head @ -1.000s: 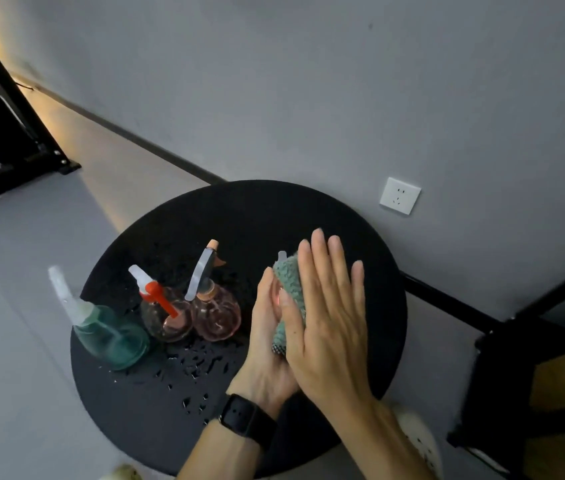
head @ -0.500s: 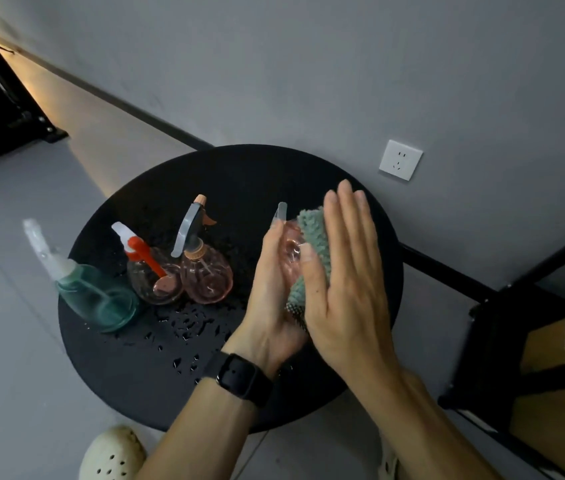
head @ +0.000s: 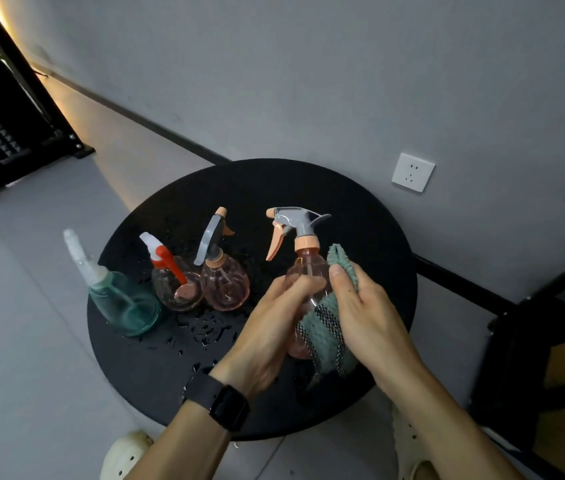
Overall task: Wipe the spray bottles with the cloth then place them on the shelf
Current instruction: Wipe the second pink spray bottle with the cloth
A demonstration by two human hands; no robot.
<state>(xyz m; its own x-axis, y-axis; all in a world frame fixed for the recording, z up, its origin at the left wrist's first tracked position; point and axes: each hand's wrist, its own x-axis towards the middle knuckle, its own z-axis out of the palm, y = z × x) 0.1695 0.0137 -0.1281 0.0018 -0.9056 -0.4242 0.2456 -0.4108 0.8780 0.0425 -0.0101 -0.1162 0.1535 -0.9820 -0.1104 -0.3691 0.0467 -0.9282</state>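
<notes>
Slip risk: left hand [head: 267, 327] grips pink bottle [head: 307, 275] above wet worktop [head: 378, 237], right hand [head: 367, 317] presses cloth [head: 322, 332] on it w/ curled fingers; hard rub could knock bottles at left.

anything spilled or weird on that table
Yes: water droplets are scattered over the black round table, in front of the three standing spray bottles. The green bottle stands at the table's left edge. Nothing looks tipped or broken.
</notes>
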